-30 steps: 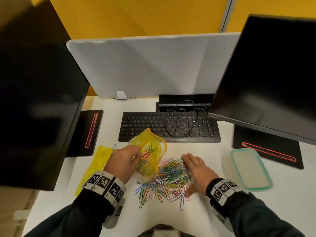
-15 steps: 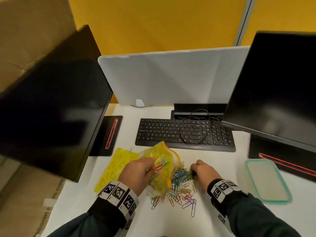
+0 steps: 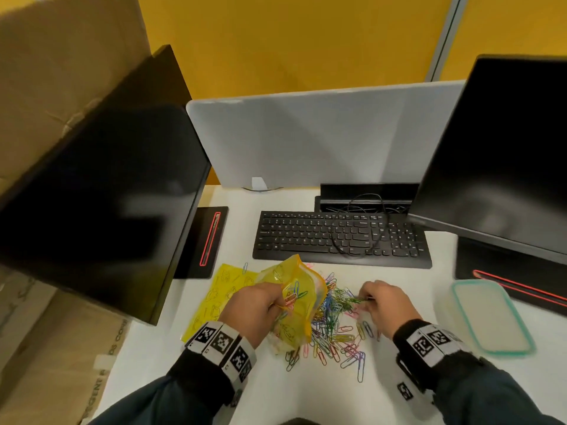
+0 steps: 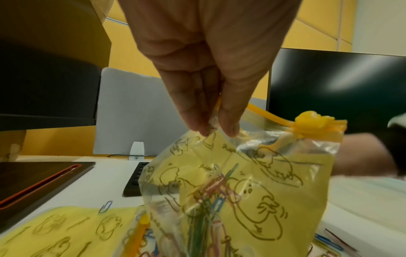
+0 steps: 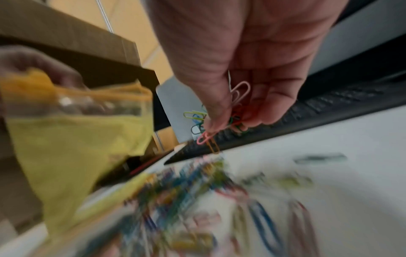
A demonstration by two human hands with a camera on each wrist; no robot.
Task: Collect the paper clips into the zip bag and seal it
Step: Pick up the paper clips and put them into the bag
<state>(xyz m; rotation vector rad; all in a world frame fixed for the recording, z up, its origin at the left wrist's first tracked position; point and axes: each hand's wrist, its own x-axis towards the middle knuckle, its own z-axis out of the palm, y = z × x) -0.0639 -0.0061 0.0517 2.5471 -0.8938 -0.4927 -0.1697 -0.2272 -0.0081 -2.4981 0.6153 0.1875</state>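
A yellow zip bag point(image 3: 296, 297) point(image 4: 248, 189) point(image 5: 72, 139) with cartoon drawings stands upright on the white desk point(image 3: 399, 280), its mouth open and several coloured clips inside. My left hand point(image 3: 257, 305) point(image 4: 216, 125) pinches the bag's near rim just below the yellow zip track. A heap of coloured paper clips point(image 3: 336, 326) point(image 5: 197, 191) lies just right of the bag. My right hand point(image 3: 382, 303) point(image 5: 230, 120) is lifted over the heap, its fingers pinching a bunch of clips point(image 5: 235, 111).
A second yellow printed bag point(image 3: 221, 296) lies flat left of the held one, a lone blue clip point(image 4: 106, 206) beside it. Behind stand a black keyboard point(image 3: 340, 239) and two dark monitors point(image 3: 101, 191) point(image 3: 503, 154). A teal-rimmed lid point(image 3: 487, 317) lies at right.
My right hand closed on a bunch of clips in the heap and lifted it off the desk. The left hand kept holding the bag. The head view shifted.
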